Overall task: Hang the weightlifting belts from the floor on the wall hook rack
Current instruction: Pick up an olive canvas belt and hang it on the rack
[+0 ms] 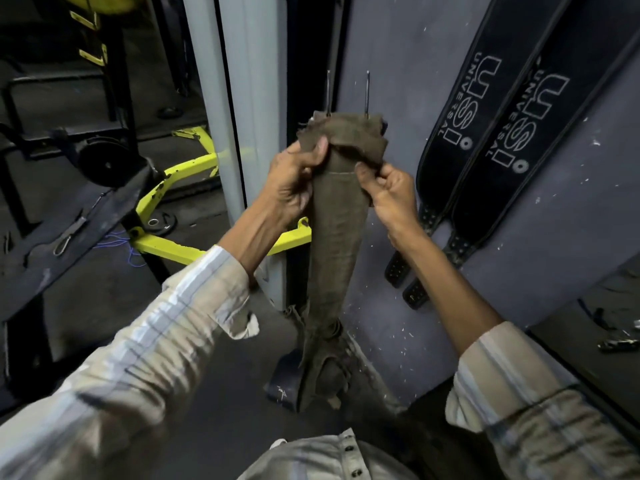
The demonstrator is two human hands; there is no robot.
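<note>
An olive-brown fabric belt (334, 216) hangs lengthwise against a grey-purple wall (561, 209), its long axis running vertically from two thin metal hook prongs (367, 95) at its top edge down to a frayed, tapering end near the floor. The upper end points up at the prongs, which pierce or pass behind the folded top hem; which of the two cannot be told. The left hand (294, 181) pinches the top left corner of the fabric, thumb pressed on the fold, while the right hand (389, 195) grips the right edge just below the hem, both closed on the cloth. To the right, two black leather belts (485, 133) marked "USI Universal" hang on the same wall, slanting from upper right to lower left, their perforated tips lowest. Behind to the left stands a yellow-framed weight machine (173, 181) over a dark floor (104, 299).
</note>
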